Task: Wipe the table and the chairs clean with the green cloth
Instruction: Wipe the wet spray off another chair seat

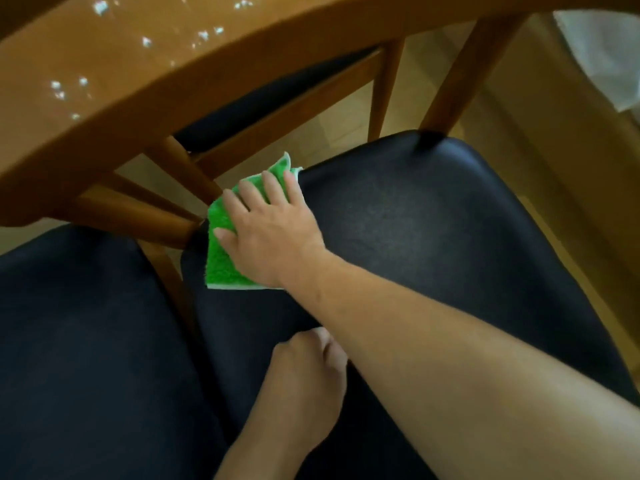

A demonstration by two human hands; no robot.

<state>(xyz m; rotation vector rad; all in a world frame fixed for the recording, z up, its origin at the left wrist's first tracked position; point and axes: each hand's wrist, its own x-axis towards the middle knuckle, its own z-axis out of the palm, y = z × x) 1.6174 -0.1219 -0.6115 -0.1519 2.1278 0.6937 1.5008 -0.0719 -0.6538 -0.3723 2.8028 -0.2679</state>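
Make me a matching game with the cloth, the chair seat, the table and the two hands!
Things:
1. green cloth
2. chair seat
3. table
4. right hand
5. left hand

Descriptions:
A. shiny orange-brown wood
B. dark and padded
C. lies flat on the cloth, fingers spread
D. pressed onto the seat's far left corner
E. fingers curled, at the seat's near left edge

Pairs: 1-D, 2-B, 3-A, 4-C, 5-E

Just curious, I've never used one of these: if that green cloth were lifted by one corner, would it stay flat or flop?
Probably flop: the green cloth looks like soft, fluffy terry, and its far corner already curls up off the chair seat. It likely weighs little and grips rather than slides, since the right hand pressed flat is enough to move it.
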